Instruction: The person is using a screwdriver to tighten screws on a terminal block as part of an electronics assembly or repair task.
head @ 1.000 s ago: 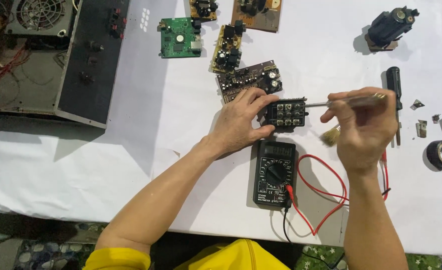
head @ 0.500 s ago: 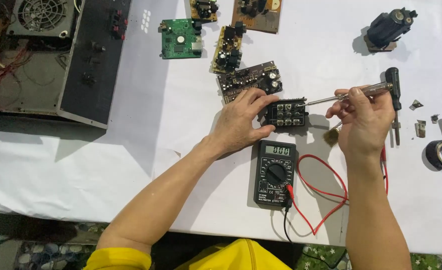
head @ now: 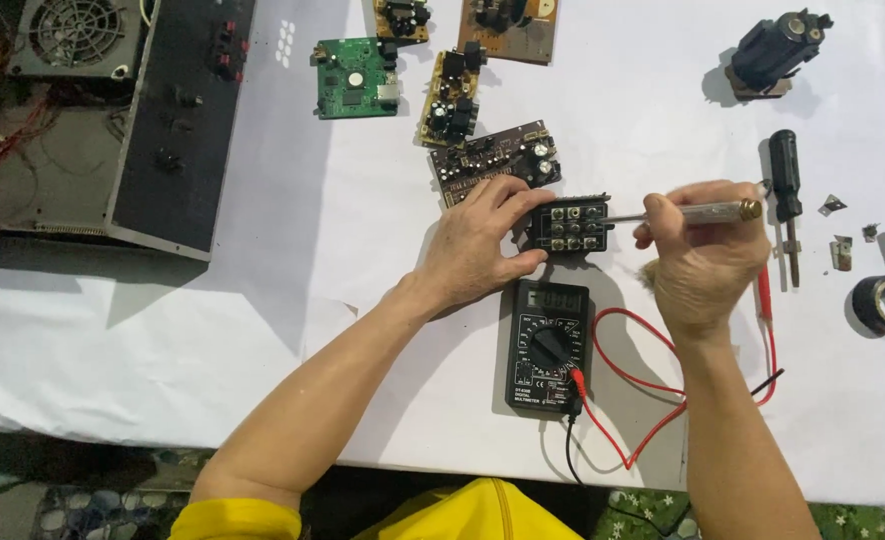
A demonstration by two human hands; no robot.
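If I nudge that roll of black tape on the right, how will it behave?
The tape roll lies flat on the white cloth, so it would probably slide, not roll. It looks small and likely light. Stood on edge, it could roll.

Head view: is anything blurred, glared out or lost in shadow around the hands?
Head view: sharp throughout; left hand and right hand unblurred; soft shadows fall left of the arms on the white tablecloth; multimeter display readable, no glare.

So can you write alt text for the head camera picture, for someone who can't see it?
A person's left hand steadies a small black terminal block on a white table while the right hand pokes it with a clear-handled screwdriver. A black multimeter lies below, circuit boards above.
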